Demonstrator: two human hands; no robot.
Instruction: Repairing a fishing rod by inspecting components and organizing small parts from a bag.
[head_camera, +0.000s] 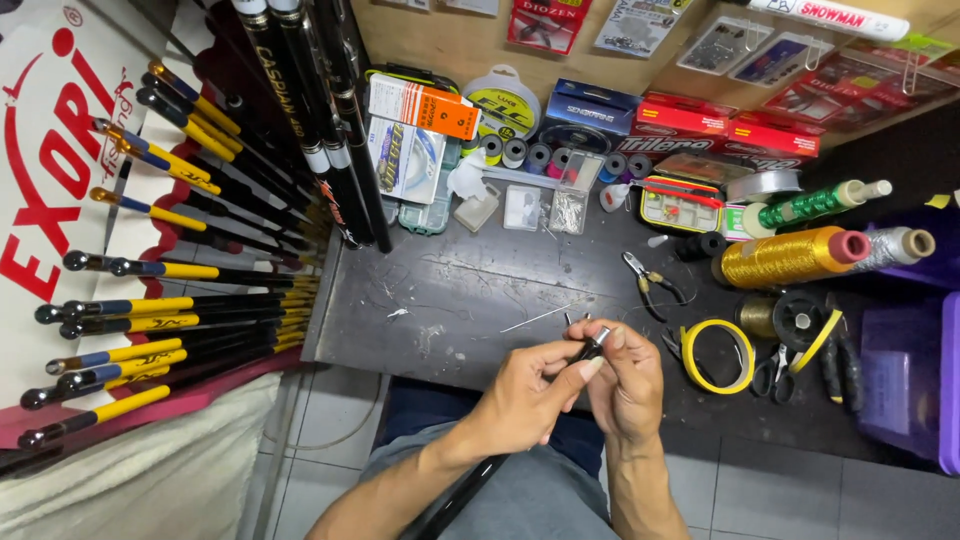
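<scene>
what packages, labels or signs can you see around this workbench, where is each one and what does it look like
Banner: far left behind the rods, white with large red lettering.
Orange-and-white box: back of the bench, left of centre.
Dark blue box: back centre, rectangular.
Two red boxes: back right, long and flat.
Red hanging packet: on the board above, centre.

Bright, even overhead light — sharp centre, edges bowed by wide lens.
</scene>
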